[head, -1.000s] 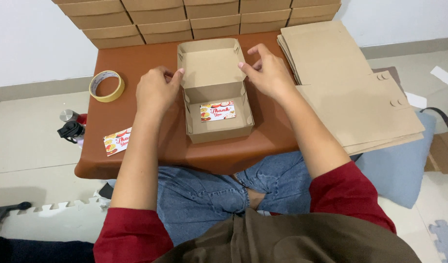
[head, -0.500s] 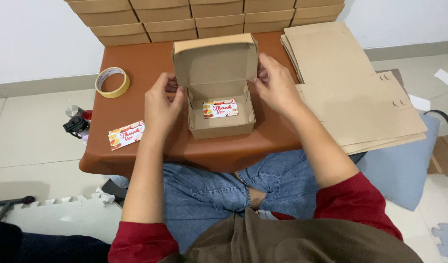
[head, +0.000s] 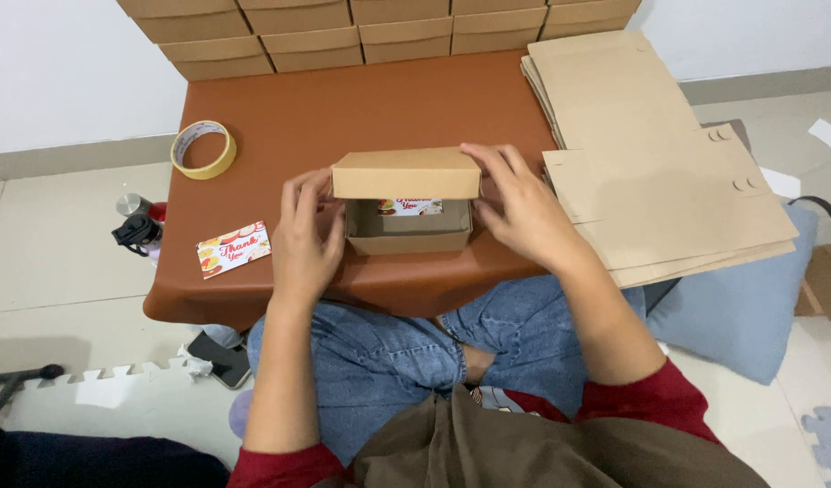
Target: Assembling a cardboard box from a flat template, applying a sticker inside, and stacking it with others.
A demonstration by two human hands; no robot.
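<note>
Brown table (head: 379, 108): small box (head: 406, 208), tape roll (head: 203, 149), card (head: 234, 249), flat cardboard stack (head: 650, 154).

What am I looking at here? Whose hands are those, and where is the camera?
The camera sits on a person's head and looks down, so you see that person's own arms and their knees in blue jeans. The left hand and the right hand each hold a side of a small brown cardboard box. Its lid is folded partly down, and a colourful printed card peeks out from inside. The box rests on a low reddish-brown table. Also on the table: a roll of yellowish tape, a second colourful card, a stack of flat unfolded cardboard sheets and, at the back, rows of closed cardboard boxes.
</note>
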